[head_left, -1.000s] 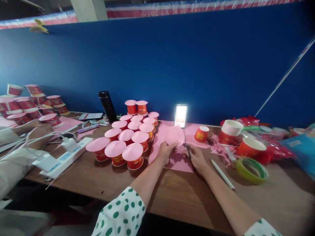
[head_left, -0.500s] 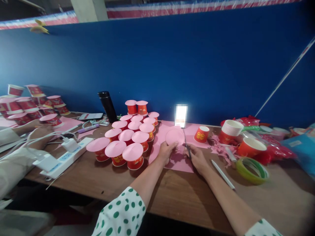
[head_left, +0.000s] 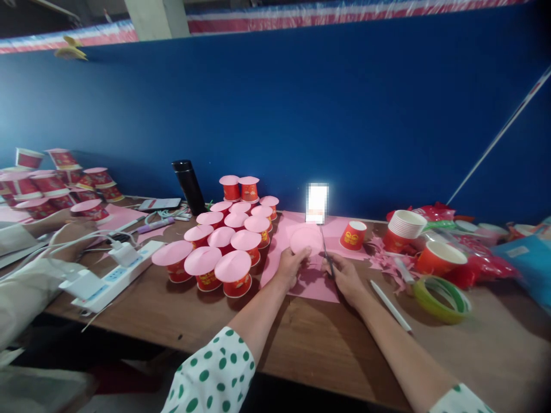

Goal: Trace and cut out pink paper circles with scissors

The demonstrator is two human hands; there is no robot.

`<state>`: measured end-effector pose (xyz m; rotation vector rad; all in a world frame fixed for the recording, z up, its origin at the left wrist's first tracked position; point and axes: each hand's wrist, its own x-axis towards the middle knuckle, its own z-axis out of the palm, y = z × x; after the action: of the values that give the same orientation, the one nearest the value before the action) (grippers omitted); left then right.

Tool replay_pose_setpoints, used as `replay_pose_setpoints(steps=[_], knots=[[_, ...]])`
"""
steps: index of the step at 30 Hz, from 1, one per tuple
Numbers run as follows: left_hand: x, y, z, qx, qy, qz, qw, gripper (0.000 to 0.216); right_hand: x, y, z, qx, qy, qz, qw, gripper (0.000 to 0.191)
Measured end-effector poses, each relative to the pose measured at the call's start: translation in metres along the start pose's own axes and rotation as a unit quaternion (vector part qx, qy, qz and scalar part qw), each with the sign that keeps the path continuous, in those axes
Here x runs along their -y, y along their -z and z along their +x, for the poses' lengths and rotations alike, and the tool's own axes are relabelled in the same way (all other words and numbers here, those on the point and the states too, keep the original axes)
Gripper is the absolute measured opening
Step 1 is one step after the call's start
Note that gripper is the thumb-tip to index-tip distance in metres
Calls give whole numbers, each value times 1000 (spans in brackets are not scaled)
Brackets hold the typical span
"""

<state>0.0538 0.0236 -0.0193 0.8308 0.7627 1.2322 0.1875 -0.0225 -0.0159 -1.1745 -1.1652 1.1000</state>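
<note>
Pink paper disc (head_left: 305, 239) gripped by left hand (head_left: 291, 265); right hand (head_left: 344, 276) holds scissors (head_left: 326, 250), blades pointing away

Both hands (head_left: 318, 269) closed (arms outstretched), nearly meeting.

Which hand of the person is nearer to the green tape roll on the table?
Right. The right hand, holding the scissors, lies just left of the green tape roll; the left hand, holding the pink paper circle, is farther left.
</note>
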Motion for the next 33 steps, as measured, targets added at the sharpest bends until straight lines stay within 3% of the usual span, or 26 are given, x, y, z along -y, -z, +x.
replay_pose_setpoints(steps=[33], knots=[[-2,1,0,-12,4,11,1000,35,1,2,0,0,-16,-16,1000,48]])
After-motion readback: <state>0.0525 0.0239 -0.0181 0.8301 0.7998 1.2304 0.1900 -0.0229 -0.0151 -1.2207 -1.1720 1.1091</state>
